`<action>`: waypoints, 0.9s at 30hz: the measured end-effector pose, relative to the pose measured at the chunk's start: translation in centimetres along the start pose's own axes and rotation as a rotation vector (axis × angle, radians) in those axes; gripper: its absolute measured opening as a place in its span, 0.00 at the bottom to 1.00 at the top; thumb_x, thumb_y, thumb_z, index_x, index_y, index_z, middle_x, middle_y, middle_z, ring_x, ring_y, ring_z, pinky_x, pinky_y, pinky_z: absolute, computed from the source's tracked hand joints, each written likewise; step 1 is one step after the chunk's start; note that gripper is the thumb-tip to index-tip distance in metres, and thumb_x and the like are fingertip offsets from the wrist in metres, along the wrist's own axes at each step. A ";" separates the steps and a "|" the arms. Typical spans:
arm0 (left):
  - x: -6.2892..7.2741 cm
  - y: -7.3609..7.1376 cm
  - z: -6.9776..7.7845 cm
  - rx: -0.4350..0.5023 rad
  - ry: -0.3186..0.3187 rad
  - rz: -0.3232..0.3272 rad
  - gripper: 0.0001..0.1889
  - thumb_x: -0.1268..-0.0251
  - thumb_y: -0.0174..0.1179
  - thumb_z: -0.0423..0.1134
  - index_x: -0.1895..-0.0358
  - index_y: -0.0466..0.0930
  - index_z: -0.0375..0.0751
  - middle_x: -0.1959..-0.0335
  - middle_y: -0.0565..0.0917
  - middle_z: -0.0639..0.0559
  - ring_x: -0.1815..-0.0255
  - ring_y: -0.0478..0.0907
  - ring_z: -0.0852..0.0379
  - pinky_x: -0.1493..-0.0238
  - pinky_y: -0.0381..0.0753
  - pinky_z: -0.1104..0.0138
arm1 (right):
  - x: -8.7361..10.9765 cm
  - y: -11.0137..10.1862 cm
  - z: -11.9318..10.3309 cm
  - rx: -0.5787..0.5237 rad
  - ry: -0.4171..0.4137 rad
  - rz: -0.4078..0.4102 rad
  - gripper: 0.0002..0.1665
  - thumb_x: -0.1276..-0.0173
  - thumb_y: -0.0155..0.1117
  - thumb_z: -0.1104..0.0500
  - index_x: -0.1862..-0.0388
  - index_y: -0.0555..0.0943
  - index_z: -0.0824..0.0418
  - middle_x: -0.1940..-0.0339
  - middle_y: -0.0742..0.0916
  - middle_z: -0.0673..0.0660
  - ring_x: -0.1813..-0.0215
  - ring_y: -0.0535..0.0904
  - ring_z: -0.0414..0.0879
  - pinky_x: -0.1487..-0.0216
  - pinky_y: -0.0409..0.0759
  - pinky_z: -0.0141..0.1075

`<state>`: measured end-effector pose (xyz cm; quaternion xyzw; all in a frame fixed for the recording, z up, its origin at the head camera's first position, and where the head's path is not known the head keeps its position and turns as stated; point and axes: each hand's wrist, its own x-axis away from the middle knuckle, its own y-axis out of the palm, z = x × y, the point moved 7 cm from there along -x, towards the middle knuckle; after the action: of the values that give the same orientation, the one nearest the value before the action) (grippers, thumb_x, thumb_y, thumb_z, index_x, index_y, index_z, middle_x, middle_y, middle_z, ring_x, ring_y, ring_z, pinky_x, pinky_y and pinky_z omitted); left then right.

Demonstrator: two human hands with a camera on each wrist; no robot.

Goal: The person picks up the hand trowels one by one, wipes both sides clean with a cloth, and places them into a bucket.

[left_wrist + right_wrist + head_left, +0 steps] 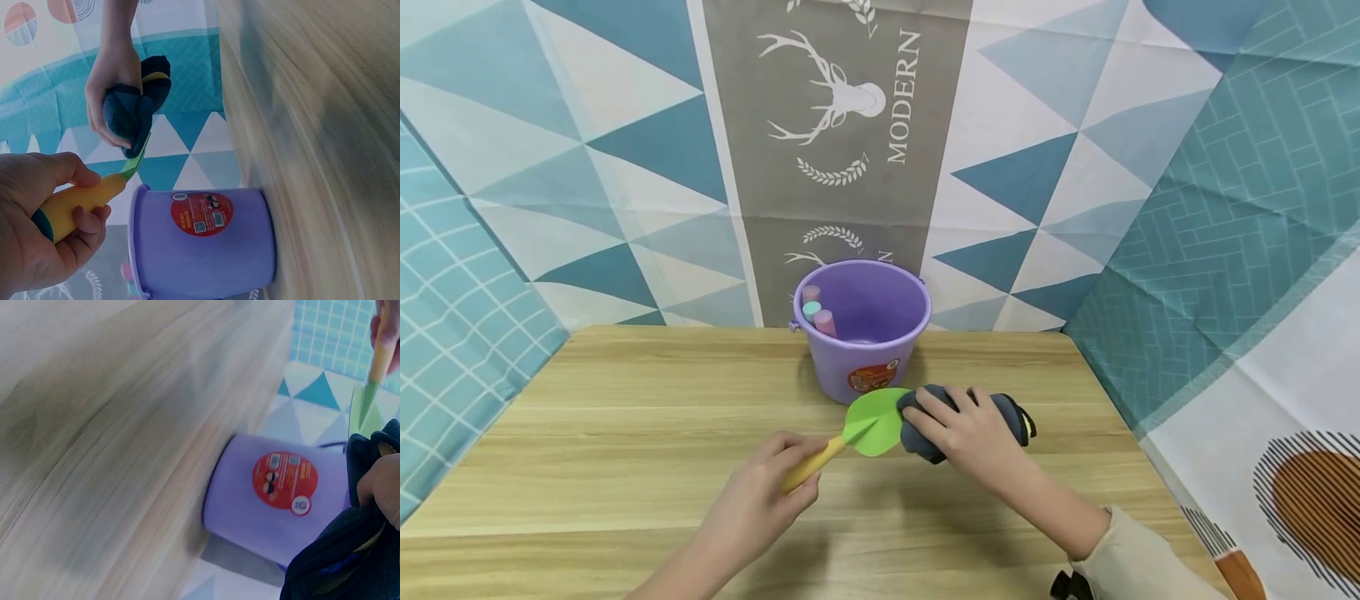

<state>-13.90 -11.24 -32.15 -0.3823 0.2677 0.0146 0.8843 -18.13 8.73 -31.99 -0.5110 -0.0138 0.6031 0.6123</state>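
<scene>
My left hand [758,493] grips the yellow handle of a toy shovel [872,429], its green blade pointing up and to the right. In the left wrist view the thumb and curled fingers wrap the handle [81,203]. My right hand [972,433] holds a bunched dark blue cloth [919,442] with a yellow strip showing. The cloth meets the right edge of the blade and hides part of it. Seen from the right wrist, the cloth [331,556] overlaps the blade's tip. Both hands are above the wooden table, in front of the bucket.
A purple bucket [829,362] with a red label stands near the back of the wooden table [625,433]. Several pink and mint sticks [824,322] lean inside its left wall. Patterned cloth [655,183] hangs behind and at both sides of the table.
</scene>
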 end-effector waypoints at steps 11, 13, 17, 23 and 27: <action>-0.5 0.5 -1.6 0.009 -0.147 -0.067 0.18 0.53 0.67 0.29 0.56 0.84 0.46 0.63 0.82 0.55 0.70 0.71 0.67 0.70 0.76 0.75 | -0.6 -0.4 -0.6 -0.101 0.009 0.072 0.23 0.23 0.35 0.59 0.53 0.82 0.50 0.55 0.85 0.51 0.60 0.79 0.52 0.69 0.77 0.43; -0.6 0.7 -1.6 0.010 -0.144 -0.069 0.17 0.53 0.67 0.30 0.56 0.84 0.46 0.63 0.82 0.56 0.71 0.71 0.67 0.70 0.75 0.75 | -1.1 -0.8 -1.4 -0.123 -0.012 0.093 0.21 0.23 0.38 0.59 0.52 0.82 0.49 0.54 0.85 0.50 0.60 0.79 0.51 0.69 0.77 0.42; -0.9 1.2 -1.2 0.027 -0.115 -0.067 0.16 0.53 0.67 0.31 0.57 0.84 0.45 0.62 0.83 0.55 0.70 0.72 0.67 0.70 0.75 0.75 | -2.0 -1.1 -2.7 -0.151 -0.056 0.107 0.19 0.24 0.41 0.60 0.50 0.81 0.48 0.52 0.85 0.49 0.60 0.80 0.49 0.69 0.76 0.41; -1.0 1.5 -0.8 0.051 -0.096 -0.064 0.16 0.53 0.66 0.30 0.57 0.84 0.43 0.61 0.83 0.55 0.69 0.73 0.67 0.69 0.76 0.75 | -2.1 -0.5 -3.2 -0.132 -0.071 0.032 0.18 0.26 0.43 0.61 0.48 0.79 0.48 0.50 0.84 0.49 0.59 0.79 0.49 0.67 0.75 0.41; -0.8 1.2 -0.8 0.058 -0.096 -0.063 0.17 0.54 0.66 0.28 0.57 0.84 0.44 0.60 0.83 0.56 0.68 0.74 0.67 0.69 0.76 0.75 | -1.7 -0.1 -2.5 -0.080 -0.049 -0.017 0.21 0.24 0.38 0.60 0.48 0.79 0.48 0.51 0.83 0.49 0.59 0.79 0.50 0.67 0.76 0.42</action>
<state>-15.23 -10.76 -33.00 -0.3639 0.2134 -0.0028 0.9067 -16.96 5.89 -32.10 -0.5203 -0.0572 0.6090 0.5959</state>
